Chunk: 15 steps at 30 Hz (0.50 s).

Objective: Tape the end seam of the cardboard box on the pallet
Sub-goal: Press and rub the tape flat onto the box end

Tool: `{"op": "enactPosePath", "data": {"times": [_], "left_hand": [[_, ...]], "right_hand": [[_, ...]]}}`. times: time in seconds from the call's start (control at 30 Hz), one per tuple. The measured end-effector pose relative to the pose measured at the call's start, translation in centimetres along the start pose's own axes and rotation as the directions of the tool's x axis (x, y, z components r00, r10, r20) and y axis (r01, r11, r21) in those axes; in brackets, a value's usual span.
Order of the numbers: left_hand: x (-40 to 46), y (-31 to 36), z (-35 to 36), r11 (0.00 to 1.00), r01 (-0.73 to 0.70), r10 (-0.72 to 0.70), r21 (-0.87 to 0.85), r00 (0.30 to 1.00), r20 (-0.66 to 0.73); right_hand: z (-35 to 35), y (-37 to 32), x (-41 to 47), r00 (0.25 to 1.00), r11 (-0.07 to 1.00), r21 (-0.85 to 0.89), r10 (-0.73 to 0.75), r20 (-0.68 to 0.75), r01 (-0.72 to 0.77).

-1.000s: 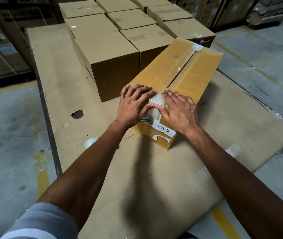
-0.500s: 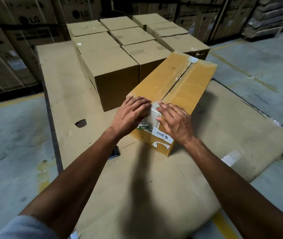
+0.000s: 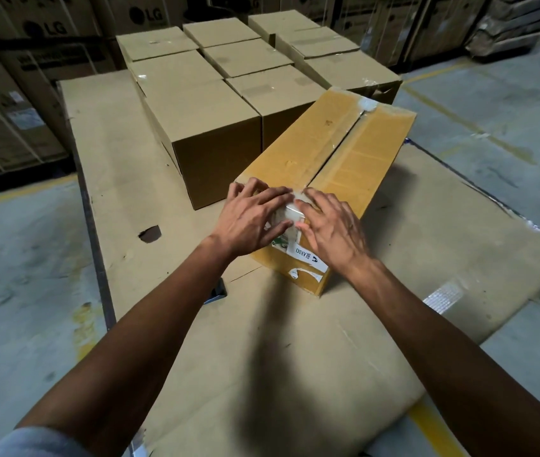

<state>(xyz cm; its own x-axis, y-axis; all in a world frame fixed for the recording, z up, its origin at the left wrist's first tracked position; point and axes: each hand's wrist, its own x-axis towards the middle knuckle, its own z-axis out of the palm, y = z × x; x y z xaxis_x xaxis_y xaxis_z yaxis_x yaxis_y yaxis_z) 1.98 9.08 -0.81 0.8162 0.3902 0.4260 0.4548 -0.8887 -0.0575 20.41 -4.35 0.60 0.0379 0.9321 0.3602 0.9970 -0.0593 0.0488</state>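
A long yellow-brown cardboard box [image 3: 334, 153] lies on the cardboard-covered pallet [image 3: 295, 357], with a taped centre seam running along its top. Clear tape [image 3: 290, 211] wraps over the near top edge onto the end face. My left hand [image 3: 248, 222] lies flat with fingers spread on the box's near left corner, pressing beside the tape. My right hand [image 3: 331, 229] presses flat on the near right part, its fingers on the tape. A white printed label [image 3: 306, 258] shows on the end face below my hands. Neither hand holds anything.
Several sealed brown boxes [image 3: 206, 127] stand in rows behind and left of the long box. A dark small object [image 3: 217, 291] pokes out from under my left forearm. A hole [image 3: 150, 233] marks the cardboard sheet at left. Concrete floor surrounds the pallet; large stacked cartons [image 3: 15, 94] line the back.
The view has tilted up a little and moved nearer. Both hands stay pressed on the box's near end, fingers shifting slightly over the tape. The box has not moved.
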Motion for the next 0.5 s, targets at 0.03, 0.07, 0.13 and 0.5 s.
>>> {"op": "enactPosePath", "data": {"times": [0.03,0.07,0.13,0.5], "left_hand": [[0.2,0.1,-0.1,1.000,-0.001,0.000,0.024,1.000,0.020],[0.5,0.2,-0.2,0.999,0.002,-0.004,0.047,0.999,0.043],[1.0,0.7,-0.4,0.998,0.019,-0.024,0.059,0.996,0.081],[-1.1,1.5,0.6,0.996,0.037,-0.040,-0.084,0.999,-0.034]], "right_hand": [[-0.2,-0.2,0.2,1.000,1.000,-0.006,0.017,0.017,-0.017],[-0.3,-0.3,0.4,0.999,0.999,-0.018,0.033,0.039,-0.032],[-0.4,-0.6,0.6,0.996,0.997,-0.050,0.059,0.072,-0.055],[0.2,-0.3,-0.5,0.998,1.000,0.009,0.024,-0.053,-0.024]]}}
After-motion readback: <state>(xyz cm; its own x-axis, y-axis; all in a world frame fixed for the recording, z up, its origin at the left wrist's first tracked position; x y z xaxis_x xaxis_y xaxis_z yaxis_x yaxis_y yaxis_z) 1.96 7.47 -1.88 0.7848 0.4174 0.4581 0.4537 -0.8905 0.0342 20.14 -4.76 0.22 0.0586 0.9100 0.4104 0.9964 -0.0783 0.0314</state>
